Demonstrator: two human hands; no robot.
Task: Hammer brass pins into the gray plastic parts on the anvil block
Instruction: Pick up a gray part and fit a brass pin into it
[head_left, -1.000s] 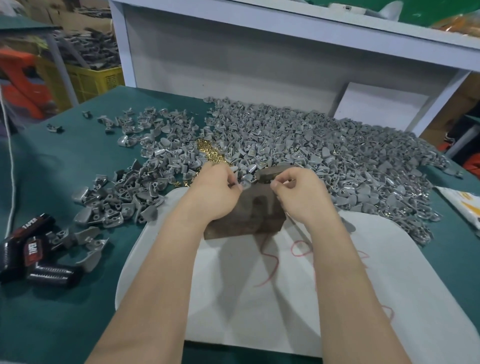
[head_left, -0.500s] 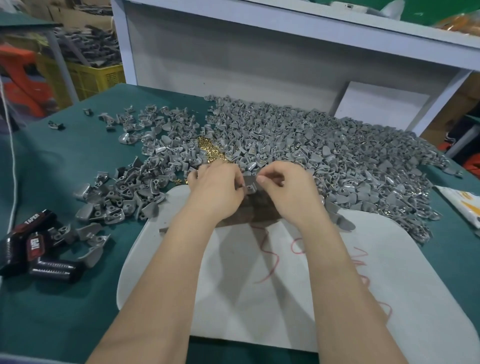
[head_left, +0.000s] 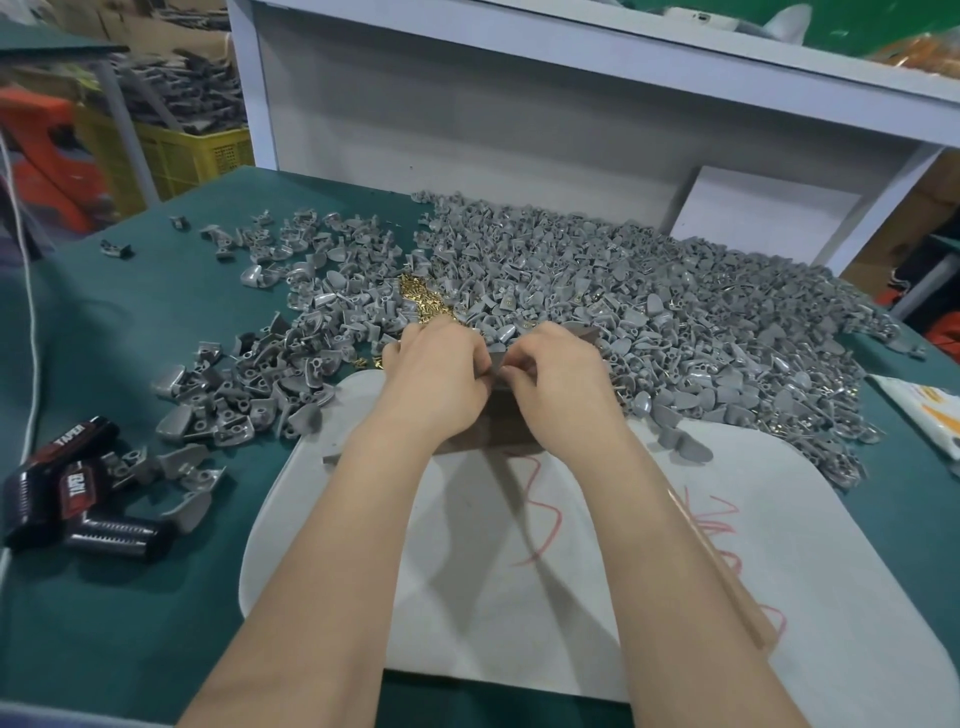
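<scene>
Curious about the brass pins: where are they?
In the head view, the brass pins lie in a small heap among the gray plastic parts, just beyond the left hand.

This was a small factory assembly workshop, set up for repetitive hand work. A workbench (head_left: 130, 322) covered in green cloth carried a broad heap of identical gray plastic parts (head_left: 649, 312), with a little pile of brass pins (head_left: 423, 301) lying among them. At the near edge lay a pale work mat (head_left: 519, 597) scribbled with red marker, and a brown anvil block (head_left: 498, 421) stood on it. Black boxes labelled TAPER (head_left: 62, 478) sat on the left of the bench. A white-painted shelf frame (head_left: 519, 78) closed off the back of the bench. Beyond it, a yellow plastic crate (head_left: 192, 156) held more dark moulded pieces (head_left: 171, 98) in bulk.
</scene>
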